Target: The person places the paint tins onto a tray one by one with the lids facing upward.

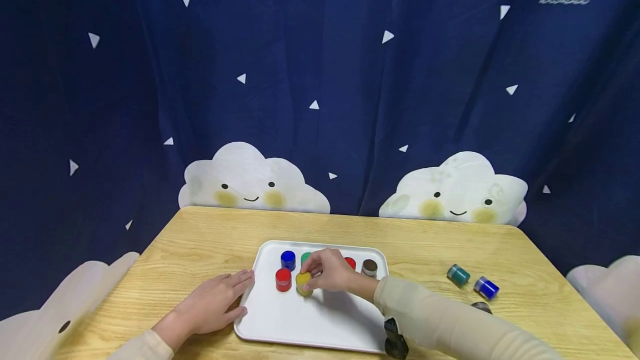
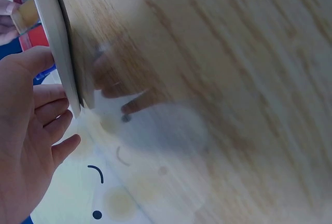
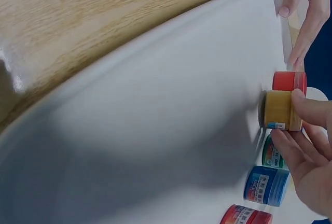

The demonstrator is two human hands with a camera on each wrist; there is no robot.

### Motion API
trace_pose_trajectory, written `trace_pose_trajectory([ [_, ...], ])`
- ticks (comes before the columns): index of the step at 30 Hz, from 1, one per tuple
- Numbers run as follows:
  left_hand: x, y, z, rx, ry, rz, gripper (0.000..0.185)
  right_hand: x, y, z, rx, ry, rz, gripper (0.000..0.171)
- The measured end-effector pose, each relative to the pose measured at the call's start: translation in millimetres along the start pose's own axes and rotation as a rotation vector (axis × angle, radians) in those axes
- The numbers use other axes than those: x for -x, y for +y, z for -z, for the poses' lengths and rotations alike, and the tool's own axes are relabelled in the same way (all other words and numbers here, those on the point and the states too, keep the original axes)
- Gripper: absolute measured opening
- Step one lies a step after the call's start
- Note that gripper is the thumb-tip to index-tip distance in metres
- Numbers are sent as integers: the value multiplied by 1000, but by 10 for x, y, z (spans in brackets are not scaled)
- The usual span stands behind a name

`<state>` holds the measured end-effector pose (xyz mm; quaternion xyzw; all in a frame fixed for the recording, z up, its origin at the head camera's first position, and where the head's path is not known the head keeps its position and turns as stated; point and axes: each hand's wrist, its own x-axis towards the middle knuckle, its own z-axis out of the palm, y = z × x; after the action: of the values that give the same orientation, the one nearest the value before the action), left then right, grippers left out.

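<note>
My right hand pinches a yellow paint jar between thumb and fingers, close over the white tray. Just left of it stands a red paint jar, with a blue paint jar behind. A green paint jar is partly hidden by the right hand. Farther right on the tray are another red jar, mostly covered, and a brown jar. My left hand rests at the tray's left rim, its fingers extended and touching the edge.
Right of the tray, a teal jar and a blue jar lie on their sides on the wooden table. A dark jar is partly hidden by the right sleeve. A dark blue curtain hangs behind the table.
</note>
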<state>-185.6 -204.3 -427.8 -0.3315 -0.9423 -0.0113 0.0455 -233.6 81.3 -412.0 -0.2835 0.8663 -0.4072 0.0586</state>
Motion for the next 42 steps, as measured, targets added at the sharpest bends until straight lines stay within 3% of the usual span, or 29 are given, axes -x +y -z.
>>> trace_pose_trajectory([
  [14, 8, 19, 9, 5, -11, 6, 58, 10, 17, -42, 104, 28, 5, 28],
  [17, 9, 22, 2, 8, -15, 9, 58, 7, -2, 3, 137, 1, 42, 29],
  [23, 0, 30, 5, 15, -23, 26, 58, 7, -175, 305, 172, -122, 106, 30],
  [29, -10, 21, 8, 22, -28, 33, 57, 129, -299, 625, 243, -208, 85, 27],
  [34, -7, 13, 0, 24, -25, 32, 58, 334, -232, 819, 250, -228, 70, 26],
  [42, -2, 2, -8, 16, -8, 21, 57, 731, 9, 1114, 223, -174, 51, 26],
])
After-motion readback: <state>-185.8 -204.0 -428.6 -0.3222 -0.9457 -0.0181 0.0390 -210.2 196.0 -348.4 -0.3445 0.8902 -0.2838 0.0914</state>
